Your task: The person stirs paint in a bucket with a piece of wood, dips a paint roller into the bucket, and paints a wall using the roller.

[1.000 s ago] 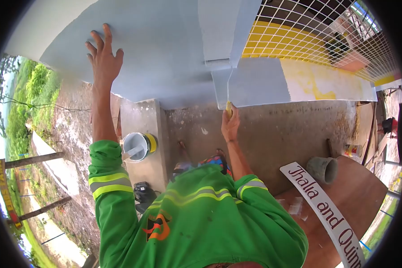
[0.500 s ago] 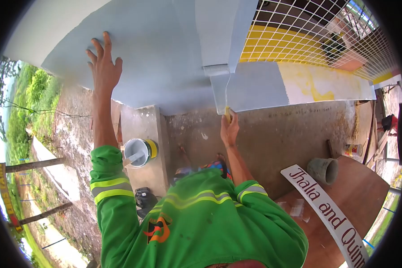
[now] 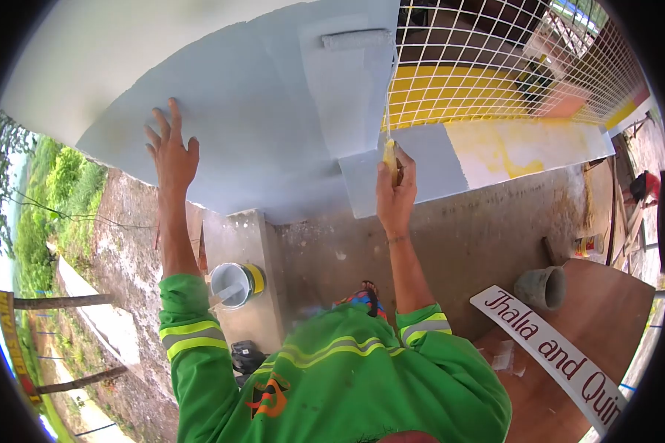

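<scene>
My right hand [image 3: 397,188] is closed round the yellow handle of a paint roller [image 3: 357,39]. The roller's grey sleeve lies against the upper part of the blue-grey painted wall [image 3: 251,125], close to the white wire grid. My left hand [image 3: 174,151] rests on the same wall to the left, its fingers spread and holding nothing. Below my left forearm, a paint bucket [image 3: 255,280] with a yellow label stands on a concrete ledge, with grey paint and a flat stick in it.
White wire mesh [image 3: 465,66] borders the wall on the right, above a partly painted low strip [image 3: 510,148]. A lettered sign board [image 3: 547,351] and a grey bucket [image 3: 541,286] are at lower right. A black bag-like object [image 3: 245,356] lies near the ledge.
My right hand has moved up, pushing the roller from the wall's lower corner to higher beside the mesh. My left hand stays spread on the wall; the view has shifted slightly.
</scene>
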`<action>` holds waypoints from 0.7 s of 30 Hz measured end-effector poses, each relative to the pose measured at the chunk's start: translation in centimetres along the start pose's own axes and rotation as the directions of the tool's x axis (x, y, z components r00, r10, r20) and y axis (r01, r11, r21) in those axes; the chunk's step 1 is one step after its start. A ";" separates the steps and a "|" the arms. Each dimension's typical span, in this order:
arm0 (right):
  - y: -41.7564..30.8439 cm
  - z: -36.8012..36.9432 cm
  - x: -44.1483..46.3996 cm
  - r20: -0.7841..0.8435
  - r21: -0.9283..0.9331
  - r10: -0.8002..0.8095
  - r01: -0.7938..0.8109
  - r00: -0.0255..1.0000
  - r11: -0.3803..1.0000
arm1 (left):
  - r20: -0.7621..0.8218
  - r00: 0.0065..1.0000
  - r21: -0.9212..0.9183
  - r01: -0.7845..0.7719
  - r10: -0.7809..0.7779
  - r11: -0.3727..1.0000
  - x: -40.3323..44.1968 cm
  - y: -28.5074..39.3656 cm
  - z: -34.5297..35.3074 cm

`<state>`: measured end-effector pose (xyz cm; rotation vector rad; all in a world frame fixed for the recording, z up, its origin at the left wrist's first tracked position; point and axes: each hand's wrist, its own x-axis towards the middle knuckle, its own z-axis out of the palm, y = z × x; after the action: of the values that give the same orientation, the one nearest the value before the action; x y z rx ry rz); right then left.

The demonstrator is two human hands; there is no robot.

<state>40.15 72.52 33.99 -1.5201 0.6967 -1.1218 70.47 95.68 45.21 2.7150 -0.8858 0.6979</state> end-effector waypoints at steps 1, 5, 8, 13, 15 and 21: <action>-0.1 -0.2 0.3 0.007 -0.001 0.006 -0.006 1.000 1.000 | 0.000 1.000 -0.004 -0.004 0.004 1.000 0.1 0.0 -0.1; 2.1 -0.8 0.1 0.011 -0.090 -0.073 0.074 0.997 0.993 | 0.010 1.000 0.005 -0.004 0.004 1.000 0.2 0.0 -0.3; 8.1 -2.0 -2.5 0.036 -0.230 -0.084 0.089 0.996 0.969 | 0.016 1.000 0.019 -0.011 0.010 1.000 0.2 0.1 -0.5; 14.8 -4.3 -7.1 0.049 -0.353 -0.008 0.025 0.999 0.935 | 0.004 0.999 0.030 -0.054 0.054 0.998 0.5 -0.2 -0.5; 16.2 -5.1 -8.3 0.047 -0.375 0.050 -0.029 0.998 0.926 | -0.008 0.997 0.024 -0.070 0.071 0.997 0.3 -0.7 -0.2; 18.1 -5.8 -8.5 0.062 -0.419 0.132 -0.095 0.989 0.903 | -0.018 0.998 0.023 -0.064 0.065 0.998 0.7 -1.4 0.2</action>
<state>33.89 72.97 14.12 -1.8473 0.9958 -0.8432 71.86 96.35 45.27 2.7054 -0.9711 0.7486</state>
